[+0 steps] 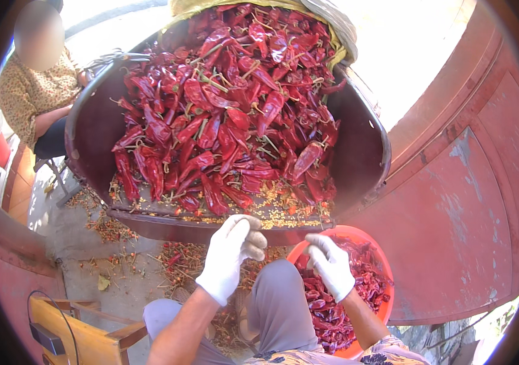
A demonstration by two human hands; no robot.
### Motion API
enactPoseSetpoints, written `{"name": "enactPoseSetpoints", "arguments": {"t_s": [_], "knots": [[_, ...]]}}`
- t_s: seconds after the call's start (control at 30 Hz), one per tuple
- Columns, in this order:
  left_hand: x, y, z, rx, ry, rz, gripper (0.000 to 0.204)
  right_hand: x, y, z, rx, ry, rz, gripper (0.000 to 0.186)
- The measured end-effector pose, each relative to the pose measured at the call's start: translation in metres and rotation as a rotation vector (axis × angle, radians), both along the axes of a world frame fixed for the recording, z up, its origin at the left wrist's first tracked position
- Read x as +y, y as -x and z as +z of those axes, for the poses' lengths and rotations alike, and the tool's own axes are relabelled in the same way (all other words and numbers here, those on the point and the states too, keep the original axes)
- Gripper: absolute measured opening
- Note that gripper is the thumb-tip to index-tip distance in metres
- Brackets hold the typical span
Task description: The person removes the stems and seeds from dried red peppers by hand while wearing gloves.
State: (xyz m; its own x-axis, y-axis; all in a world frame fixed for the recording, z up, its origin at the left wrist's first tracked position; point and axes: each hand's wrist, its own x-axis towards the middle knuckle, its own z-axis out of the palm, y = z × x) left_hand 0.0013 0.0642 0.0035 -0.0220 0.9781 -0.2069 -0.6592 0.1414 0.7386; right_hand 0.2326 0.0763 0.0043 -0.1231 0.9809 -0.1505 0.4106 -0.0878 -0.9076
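Note:
A big heap of dried red chili peppers [229, 121] fills a dark red, deep-sided cart bed [92, 140]. My left hand [230, 255], in a white glove with grey fingertips, is just in front of the cart's near edge with its fingers curled in. Whatever it may hold is hidden. My right hand [332, 266], gloved the same way, is over an orange-red tub [387, 271] holding chili pieces [326, 304]. Its fingers are bent together, and I cannot make out anything between them.
Yellow seeds [277, 207] lie along the cart's near edge. Pepper scraps and stems [186, 261] litter the ground. A wooden chair [83, 331] stands at lower left, a red metal panel [448, 225] at right. Another person [34, 91] sits at upper left beside the cart.

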Motion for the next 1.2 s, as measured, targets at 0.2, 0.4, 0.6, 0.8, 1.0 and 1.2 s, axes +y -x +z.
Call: {"name": "enactPoseSetpoints", "arguments": {"t_s": [0.2, 0.4, 0.6, 0.8, 1.0, 1.2], "knots": [[-0.011, 0.008, -0.007, 0.010, 0.075, 0.061, 0.034, 0.042, 0.000, 0.001, -0.246, -0.516, 0.050, 0.025], [-0.010, 0.013, -0.010, 0.030, 0.077, 0.056, 0.031, 0.094, 0.017, 0.018, -0.800, -0.758, 0.047, 0.022], [-0.006, 0.016, -0.008, 0.127, 0.054, 0.021, 0.028, 0.126, 0.027, 0.025, -1.068, -0.665, 0.123, 0.018], [-0.004, 0.017, -0.005, 0.343, 0.062, 0.070, 0.023, 0.133, 0.027, 0.052, -0.854, -0.676, 0.098, 0.016], [-0.002, 0.012, -0.004, 0.469, 0.012, 0.053, 0.021, 0.127, 0.025, 0.085, -0.224, -0.368, 0.174, 0.024], [-0.007, -0.003, 0.004, 1.174, -0.562, 0.372, 0.060, 0.102, 0.044, 0.067, 0.153, 0.053, 0.424, 0.025]]}}
